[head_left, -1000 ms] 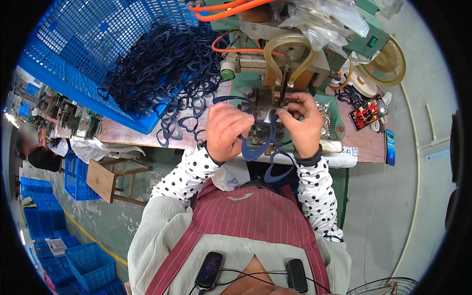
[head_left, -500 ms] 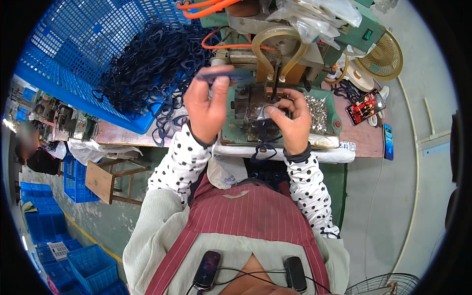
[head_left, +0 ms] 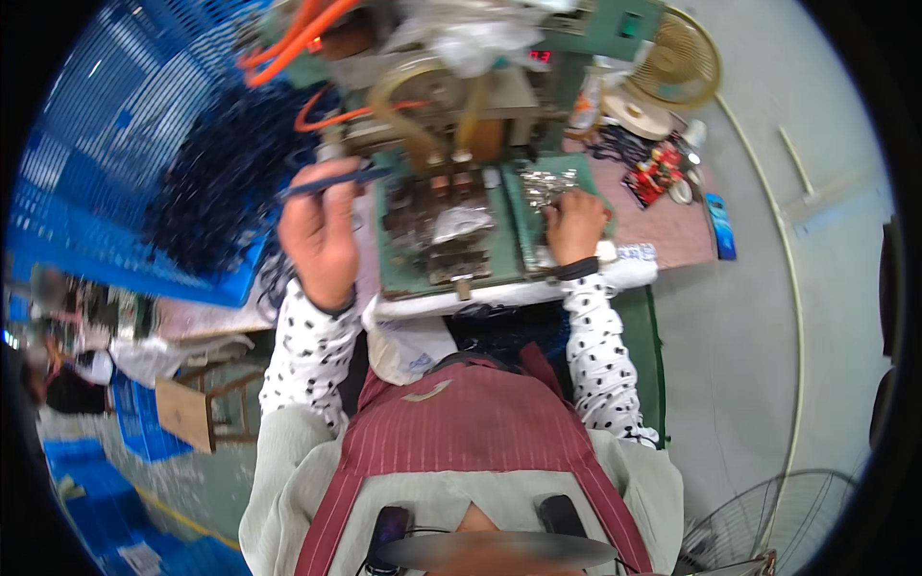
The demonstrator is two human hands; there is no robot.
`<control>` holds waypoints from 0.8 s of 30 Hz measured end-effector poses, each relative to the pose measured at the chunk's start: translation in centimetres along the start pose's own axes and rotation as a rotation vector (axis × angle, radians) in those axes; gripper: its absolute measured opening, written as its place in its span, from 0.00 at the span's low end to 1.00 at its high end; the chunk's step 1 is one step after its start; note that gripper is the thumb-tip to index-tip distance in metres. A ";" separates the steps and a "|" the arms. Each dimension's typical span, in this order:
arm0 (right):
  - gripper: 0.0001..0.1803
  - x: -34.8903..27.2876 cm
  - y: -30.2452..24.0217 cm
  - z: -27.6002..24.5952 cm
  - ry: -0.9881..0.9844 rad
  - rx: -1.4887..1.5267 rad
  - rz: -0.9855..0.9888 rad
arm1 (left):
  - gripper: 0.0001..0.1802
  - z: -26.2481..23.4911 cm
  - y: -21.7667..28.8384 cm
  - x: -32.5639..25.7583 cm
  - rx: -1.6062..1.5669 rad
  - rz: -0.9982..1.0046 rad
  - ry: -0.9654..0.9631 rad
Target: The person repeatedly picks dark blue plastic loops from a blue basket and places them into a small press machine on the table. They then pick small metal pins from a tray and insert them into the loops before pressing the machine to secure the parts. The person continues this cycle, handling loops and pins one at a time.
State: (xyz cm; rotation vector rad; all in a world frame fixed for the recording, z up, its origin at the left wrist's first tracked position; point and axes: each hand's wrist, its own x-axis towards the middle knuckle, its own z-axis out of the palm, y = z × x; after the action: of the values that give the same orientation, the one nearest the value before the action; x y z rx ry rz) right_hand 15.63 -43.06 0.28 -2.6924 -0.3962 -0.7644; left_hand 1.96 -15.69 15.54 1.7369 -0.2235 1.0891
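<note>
My left hand [head_left: 322,230] is raised left of the machine, closed with a flat dark-blue strap piece [head_left: 336,181] pinched between thumb and fingers. The strap's tip points right, toward the press machine [head_left: 451,226]. My right hand [head_left: 578,226] is lowered into the green tray [head_left: 526,226] beside the press, its fingers bent among small shiny metal pieces [head_left: 552,182]. The fingertips are blurred and partly hidden, so whatever they pinch does not show. A clear plastic scrap [head_left: 463,223] lies on the press bed.
A blue basket [head_left: 86,144] at left holds a heap of dark-blue straps [head_left: 211,182]. Orange hoses [head_left: 298,43] hang over the machine. On the pink tabletop [head_left: 687,230] at right are a red-screened phone [head_left: 653,175] and a small fan [head_left: 677,60]. A wooden stool [head_left: 187,413] stands at lower left.
My right hand has left the press, where it held a dark-blue strap, and moved right into the metal-piece tray. My left hand still holds its strap. The whole view has shifted.
</note>
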 end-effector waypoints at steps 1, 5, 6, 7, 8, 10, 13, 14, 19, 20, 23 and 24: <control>0.15 -0.1 -0.2 -0.3 0.009 -0.014 -0.026 | 0.08 0.0 0.2 -0.1 0.020 -0.022 -0.002; 0.05 -0.2 -0.8 -1.5 0.214 0.242 0.003 | 0.08 0.1 -0.4 -0.4 -0.013 -0.027 0.005; 0.05 -0.4 -0.7 -1.1 0.225 0.295 0.024 | 0.08 0.1 -0.2 -0.3 -0.010 -0.025 0.001; 0.04 -0.4 -0.8 -0.9 0.235 0.351 0.043 | 0.08 0.2 -0.3 -0.2 -0.012 -0.016 -0.001; 0.03 -0.2 -1.0 -1.3 0.237 0.354 0.063 | 0.08 0.2 -0.4 -0.3 -0.013 -0.011 0.000; 0.03 0.3 -1.6 -2.0 0.212 0.435 0.142 | 0.08 0.3 -0.4 -0.2 -0.009 -0.003 -0.002; 0.05 1.3 -3.5 -2.9 0.249 0.497 0.134 | 0.07 0.5 0.2 0.1 0.020 0.012 0.001; 0.05 1.5 -4.3 -3.5 0.281 0.563 0.135 | 0.07 0.5 0.2 0.1 0.022 0.004 0.000; 0.06 1.6 -9.5 -8.0 0.236 0.786 0.041 | 0.07 0.4 0.5 -0.4 -0.005 -0.048 0.021; 0.05 1.4 -10.4 -8.6 0.252 0.858 0.038 | 0.07 0.2 0.8 -0.5 0.060 0.014 0.010; 0.05 0.9 -10.8 -9.2 0.201 0.794 -0.049 | 0.07 0.2 1.2 0.0 0.144 0.034 0.032; 0.06 1.0 -10.9 -9.4 0.213 0.792 -0.109 | 0.07 0.4 1.2 0.2 0.110 -0.054 0.047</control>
State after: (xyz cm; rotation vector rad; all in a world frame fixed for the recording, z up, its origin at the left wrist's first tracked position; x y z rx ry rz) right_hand 8.38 -36.37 10.88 -1.8481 -0.6350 -0.7159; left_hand 1.53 -16.52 16.47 1.8022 -0.0883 1.1193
